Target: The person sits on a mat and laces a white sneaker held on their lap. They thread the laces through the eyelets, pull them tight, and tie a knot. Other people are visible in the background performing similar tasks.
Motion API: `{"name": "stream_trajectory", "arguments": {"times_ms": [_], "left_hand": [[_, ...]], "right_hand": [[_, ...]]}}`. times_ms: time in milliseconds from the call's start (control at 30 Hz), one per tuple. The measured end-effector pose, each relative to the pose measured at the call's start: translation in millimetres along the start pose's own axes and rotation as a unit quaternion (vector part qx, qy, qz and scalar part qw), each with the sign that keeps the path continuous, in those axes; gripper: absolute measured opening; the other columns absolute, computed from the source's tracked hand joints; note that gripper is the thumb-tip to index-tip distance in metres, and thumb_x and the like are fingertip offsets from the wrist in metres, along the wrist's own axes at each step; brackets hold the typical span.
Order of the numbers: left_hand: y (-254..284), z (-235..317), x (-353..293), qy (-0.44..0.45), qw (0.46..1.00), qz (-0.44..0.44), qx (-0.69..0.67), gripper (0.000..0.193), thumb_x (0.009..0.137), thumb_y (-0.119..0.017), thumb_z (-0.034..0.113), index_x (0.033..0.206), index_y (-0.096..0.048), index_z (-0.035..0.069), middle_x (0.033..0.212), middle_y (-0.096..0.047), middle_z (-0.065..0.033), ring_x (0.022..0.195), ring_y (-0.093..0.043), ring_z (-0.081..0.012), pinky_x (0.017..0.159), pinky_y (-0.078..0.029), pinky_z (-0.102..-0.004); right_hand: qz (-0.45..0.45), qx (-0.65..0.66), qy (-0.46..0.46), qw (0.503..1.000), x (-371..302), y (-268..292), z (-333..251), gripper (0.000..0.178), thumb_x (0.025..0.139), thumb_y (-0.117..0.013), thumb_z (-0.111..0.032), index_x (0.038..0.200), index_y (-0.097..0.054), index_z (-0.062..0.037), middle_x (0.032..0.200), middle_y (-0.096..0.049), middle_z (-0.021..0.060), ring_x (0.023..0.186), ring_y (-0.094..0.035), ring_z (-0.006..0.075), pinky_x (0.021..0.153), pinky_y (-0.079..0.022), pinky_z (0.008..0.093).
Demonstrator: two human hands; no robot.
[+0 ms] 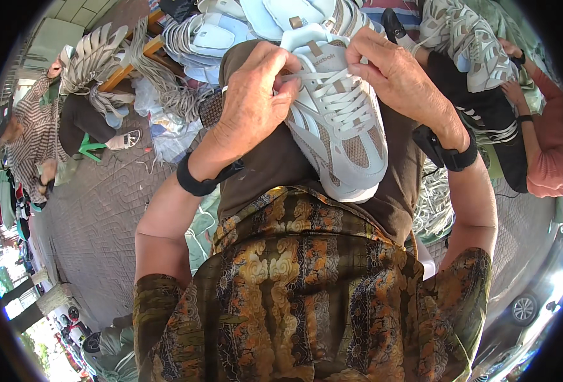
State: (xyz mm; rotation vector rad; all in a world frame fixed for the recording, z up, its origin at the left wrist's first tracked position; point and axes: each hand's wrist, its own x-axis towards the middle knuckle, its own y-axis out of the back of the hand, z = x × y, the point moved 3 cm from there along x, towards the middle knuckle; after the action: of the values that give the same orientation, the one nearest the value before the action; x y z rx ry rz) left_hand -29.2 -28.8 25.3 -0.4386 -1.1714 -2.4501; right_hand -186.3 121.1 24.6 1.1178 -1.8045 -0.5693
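A white and grey sneaker (361,153) with tan mesh lies on my lap, toe toward me. White shoelace (342,102) criss-crosses over its tongue (323,56). At the shoe's upper left, my left hand (253,105) is closed, thumb and forefinger pinching a length of shoelace. My right hand (393,73) is across from it, at the upper right eyelets. Its fingers are curled in a pinch beside the tongue; what lies between them is hidden. Both wrists wear black bands.
Beyond my knees is a pile of shoes and pale blue-white shoe parts (215,35). Bundles of laces (160,70) hang at a wooden frame on the left. More laces (434,204) lie by my right leg. People sit on both sides, the right one with sneakers (479,48).
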Motion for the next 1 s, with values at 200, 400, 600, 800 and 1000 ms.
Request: {"name": "stream_trajectory", "arguments": {"times_ms": [200,400,600,800,1000], "left_hand": [[-1,0,1,-0.054,0.997,0.013,0.053,0.02,0.078,-0.058,-0.004,0.097,-0.057,0.003,0.09,-0.056,-0.0106,0.074,-0.059,-0.0258,0.062,-0.047,-0.033],[-5,-9,-2,-0.042,0.997,-0.018,0.057,0.021,0.078,-0.058,-0.003,0.098,-0.054,0.002,0.089,-0.055,-0.0109,0.072,-0.059,-0.0248,0.06,-0.046,-0.0334],[-1,-9,-8,0.028,0.999,-0.011,0.015,0.018,0.078,-0.063,0.0,0.093,-0.053,0.004,0.088,-0.056,-0.009,0.066,-0.06,-0.0252,0.058,-0.048,-0.0362],[1,-19,-15,0.015,0.998,-0.041,0.036,0.017,0.08,-0.062,-0.001,0.094,-0.053,0.001,0.084,-0.055,-0.0079,0.064,-0.056,-0.0177,0.055,-0.043,-0.0304],[9,-12,-12,0.067,0.996,-0.055,-0.031,0.011,0.086,-0.061,0.001,0.092,-0.052,0.003,0.071,-0.058,-0.0059,0.057,-0.055,-0.0183,0.054,-0.044,-0.0305]], "right_hand": [[-0.063,0.066,-0.045,0.995,-2,2,4,0.011,0.093,-0.053,-0.009,0.088,-0.047,-0.0025,0.069,-0.043,0.0033,0.063,-0.045,0.0128,0.059,-0.04,0.0291],[-0.059,0.188,-0.239,0.951,-16,13,51,0.012,0.097,-0.05,-0.017,0.088,-0.051,-0.0092,0.07,-0.042,-0.0072,0.062,-0.037,0.002,0.055,-0.036,0.0197],[-0.067,-0.002,-0.133,0.989,-23,21,27,0.012,0.089,-0.059,-0.009,0.098,-0.052,-0.0056,0.073,-0.048,0.0021,0.062,-0.051,0.0133,0.058,-0.043,0.0287],[0.016,-0.25,-0.069,0.966,-36,25,36,0.013,0.09,-0.055,-0.005,0.102,-0.054,-0.0044,0.092,-0.056,0.0123,0.087,-0.061,0.0342,0.068,-0.05,0.0435],[0.05,-0.362,-0.058,0.929,-34,30,45,0.015,0.081,-0.055,-0.003,0.096,-0.054,-0.0037,0.094,-0.055,0.0116,0.09,-0.061,0.0328,0.068,-0.054,0.0425]]}}
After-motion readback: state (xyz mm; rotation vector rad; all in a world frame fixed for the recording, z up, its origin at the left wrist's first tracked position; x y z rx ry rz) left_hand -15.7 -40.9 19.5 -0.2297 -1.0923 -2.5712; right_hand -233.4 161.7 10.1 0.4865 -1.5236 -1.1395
